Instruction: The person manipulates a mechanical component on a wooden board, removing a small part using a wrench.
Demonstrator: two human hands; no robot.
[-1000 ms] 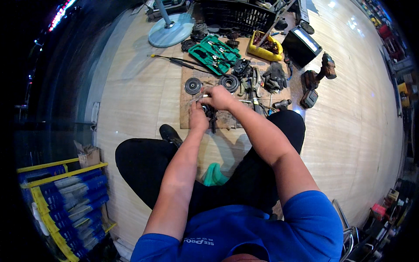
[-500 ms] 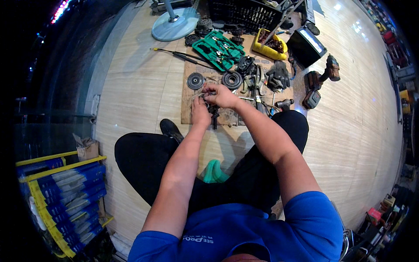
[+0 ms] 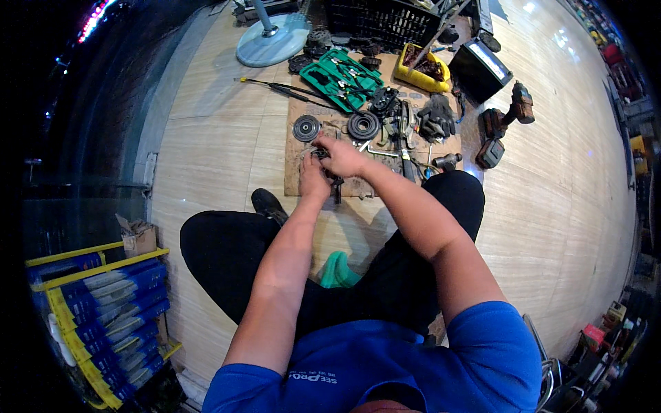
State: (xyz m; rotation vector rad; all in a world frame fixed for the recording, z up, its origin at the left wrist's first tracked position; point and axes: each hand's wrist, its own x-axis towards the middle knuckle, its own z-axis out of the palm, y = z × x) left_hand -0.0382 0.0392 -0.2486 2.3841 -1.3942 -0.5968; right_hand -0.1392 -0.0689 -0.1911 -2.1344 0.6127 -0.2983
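My left hand (image 3: 313, 177) is closed on the near side of a dark, greasy metal part (image 3: 337, 190) at the left of a cardboard sheet (image 3: 294, 165). From the right, my right hand (image 3: 343, 158) reaches over the same part with its fingers bent onto its top. My hands cover most of the part, so its exact kind does not show; a narrow dark end sticks out toward me. Just beyond my fingers lies a black grooved pulley wheel (image 3: 306, 128). Another black ring-shaped pulley (image 3: 363, 126) lies to its right.
Behind are a green tool case (image 3: 342, 79), a yellow tub (image 3: 422, 69), a black crate (image 3: 382, 24) and a black battery-like box (image 3: 482, 72). Dark gloves (image 3: 438, 115), a hammer (image 3: 447, 162) and a cordless driver (image 3: 521, 103) lie right. A round stand base (image 3: 273, 43) stands back left.
My right hand has shifted slightly left and down, its fingers now lower over the metal part. My left hand stays on the part. The whole view has moved a little.
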